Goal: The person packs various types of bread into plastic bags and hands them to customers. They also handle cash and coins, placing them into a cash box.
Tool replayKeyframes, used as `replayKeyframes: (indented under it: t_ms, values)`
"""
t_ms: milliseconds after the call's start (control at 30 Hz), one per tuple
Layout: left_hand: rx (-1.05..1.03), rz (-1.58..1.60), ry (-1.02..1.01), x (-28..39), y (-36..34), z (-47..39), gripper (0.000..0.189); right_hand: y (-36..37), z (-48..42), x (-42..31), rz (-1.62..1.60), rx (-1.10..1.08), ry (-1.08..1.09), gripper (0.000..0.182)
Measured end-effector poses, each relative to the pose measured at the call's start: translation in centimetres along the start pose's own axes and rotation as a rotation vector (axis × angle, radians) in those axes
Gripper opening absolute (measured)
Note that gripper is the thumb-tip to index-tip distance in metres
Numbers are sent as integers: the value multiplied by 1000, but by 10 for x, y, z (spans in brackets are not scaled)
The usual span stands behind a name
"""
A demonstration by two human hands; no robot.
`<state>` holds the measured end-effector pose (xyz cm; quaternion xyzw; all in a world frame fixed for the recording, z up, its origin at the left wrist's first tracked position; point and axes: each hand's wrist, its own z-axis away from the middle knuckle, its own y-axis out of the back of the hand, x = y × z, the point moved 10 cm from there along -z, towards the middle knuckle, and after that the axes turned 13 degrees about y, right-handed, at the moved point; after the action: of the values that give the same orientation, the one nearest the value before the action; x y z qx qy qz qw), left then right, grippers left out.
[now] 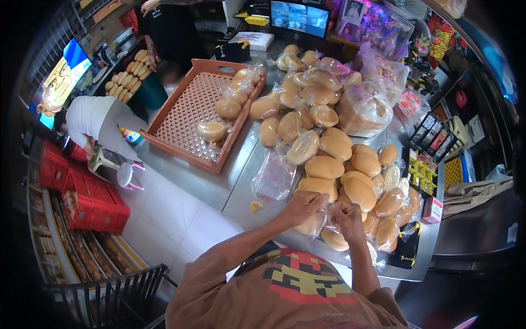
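My left hand (305, 208) and my right hand (347, 217) are close together over the front of the bread pile. Between them both pinch the gathered plastic of a clear bag (317, 225). A bread roll (303, 228) shows through the plastic, partly hidden by my left hand. Unwrapped bread rolls (324, 167) are heaped just beyond my hands. Bagged rolls (387, 236) lie to the right of my right hand. Flat clear bags with red print (273, 176) rest on the metal table left of the heap. A small bread scrap (255, 206) lies nearer me.
A brown plastic crate (181, 111) holds several bagged rolls. Behind the heap stands a large bag of bread (365, 109). A yellow divided tray (421, 172) and a small box (432, 210) line the right edge. One person (98, 117) bends by red crates (96, 201); another (176, 28) stands behind.
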<state>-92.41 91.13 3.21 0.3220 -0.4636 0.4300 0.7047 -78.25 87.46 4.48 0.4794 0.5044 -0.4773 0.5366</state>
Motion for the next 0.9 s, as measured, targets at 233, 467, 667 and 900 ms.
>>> replayKeyframes:
  t_ms: [233, 467, 667, 900]
  values:
    - [-67, -132, -35, 11, -11, -1, 32, 7, 5, -6, -13, 92, -27, 34]
    - [-245, 45, -69, 11, -23, 9, 19, 21, 18, 26, -134, 162, 20, 33]
    - [-319, 578, -4, -14, -24, 9, 17, 5, 30, 54, -236, 159, -62, 32]
    - [-472, 665, 75, -21, -30, -2, 18, 0, 26, 33, -836, 359, -117, 26]
